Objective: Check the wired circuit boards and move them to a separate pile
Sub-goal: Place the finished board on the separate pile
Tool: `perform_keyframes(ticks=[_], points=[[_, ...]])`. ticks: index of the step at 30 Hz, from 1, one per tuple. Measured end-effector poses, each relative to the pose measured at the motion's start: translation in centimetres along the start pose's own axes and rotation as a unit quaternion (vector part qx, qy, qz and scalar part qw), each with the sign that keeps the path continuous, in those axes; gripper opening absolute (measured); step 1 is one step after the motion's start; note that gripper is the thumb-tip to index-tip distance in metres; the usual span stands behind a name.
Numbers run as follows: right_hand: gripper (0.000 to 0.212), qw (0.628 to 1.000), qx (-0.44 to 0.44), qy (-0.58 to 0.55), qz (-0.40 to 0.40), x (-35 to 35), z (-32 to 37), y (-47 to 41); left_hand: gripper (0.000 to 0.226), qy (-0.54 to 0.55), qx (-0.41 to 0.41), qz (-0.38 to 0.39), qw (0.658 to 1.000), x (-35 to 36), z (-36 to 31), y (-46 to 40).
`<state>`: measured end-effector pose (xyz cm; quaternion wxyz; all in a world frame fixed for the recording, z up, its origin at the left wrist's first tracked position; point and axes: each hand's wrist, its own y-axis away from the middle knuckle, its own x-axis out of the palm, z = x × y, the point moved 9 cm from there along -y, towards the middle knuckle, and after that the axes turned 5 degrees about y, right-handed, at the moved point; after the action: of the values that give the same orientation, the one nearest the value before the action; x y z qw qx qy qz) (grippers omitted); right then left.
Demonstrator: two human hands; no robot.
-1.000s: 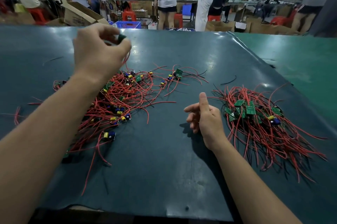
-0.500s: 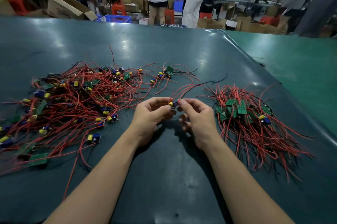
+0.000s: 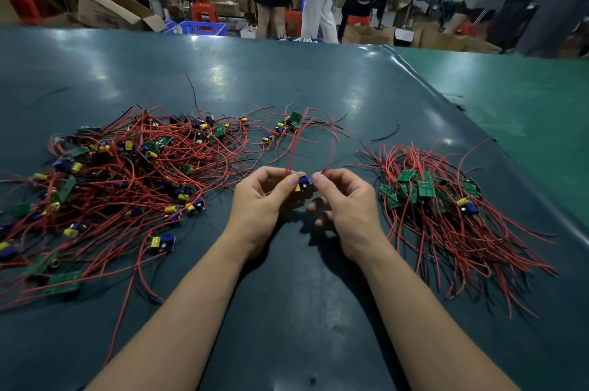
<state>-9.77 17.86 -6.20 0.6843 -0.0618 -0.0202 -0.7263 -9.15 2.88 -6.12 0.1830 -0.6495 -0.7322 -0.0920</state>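
A small wired circuit board (image 3: pixel 302 184) with blue and yellow parts sits between both hands at the table's middle. My left hand (image 3: pixel 266 196) pinches its left side and a red wire; my right hand (image 3: pixel 345 199) pinches its right side and another red wire. Both wires rise in loops above the hands. A big tangled pile of wired boards (image 3: pixel 127 174) spreads on the left. A smaller, tidier pile of wired boards (image 3: pixel 446 209) lies on the right, close to my right hand.
The dark green table mat (image 3: pixel 302 311) ends at a raised edge on the right, beside a lighter green table (image 3: pixel 526 104). A few loose boards (image 3: pixel 293 121) lie behind the hands. People, cardboard boxes and red stools stand beyond the far edge.
A second ago my left hand was raised over the left pile with a board and my right hand waited idle. Both hands have since met at the middle and hold one board, its wires lifted higher.
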Motion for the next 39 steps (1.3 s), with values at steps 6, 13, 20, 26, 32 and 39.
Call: perform_keyframes(ticks=[6, 13, 20, 26, 32, 39], points=[[0.007, 0.999, -0.004, -0.034, -0.03, -0.3, 0.3, 0.2, 0.012, 0.15, -0.048, -0.034, 0.987, -0.3, 0.6, -0.1], [0.011, 0.997, -0.047, -0.034, -0.055, -0.6, 1.0, 0.4, 0.008, 0.118, -0.037, -0.042, 0.991, -0.6, 0.5, -0.3], [0.015, 0.996, -0.012, -0.064, -0.061, -0.8, 0.4, 0.0, 0.014, -0.016, -0.005, 0.031, 0.999, 0.4, 0.4, 0.2], [0.024, 0.989, -0.007, -0.054, -0.141, -2.7, 0.0, -0.6, 0.005, -0.013, -0.016, 0.029, 0.999, 0.6, 0.6, 0.1], [0.018, 0.974, 0.017, -0.181, -0.135, -2.9, -0.7, -0.9, 0.003, 0.024, -0.027, 0.023, 0.999, 0.3, 0.8, -0.2], [0.019, 0.979, -0.035, -0.092, -0.177, -4.3, 0.7, -0.9, 0.004, 0.032, -0.05, 0.032, 0.998, 0.6, 1.0, -0.1]])
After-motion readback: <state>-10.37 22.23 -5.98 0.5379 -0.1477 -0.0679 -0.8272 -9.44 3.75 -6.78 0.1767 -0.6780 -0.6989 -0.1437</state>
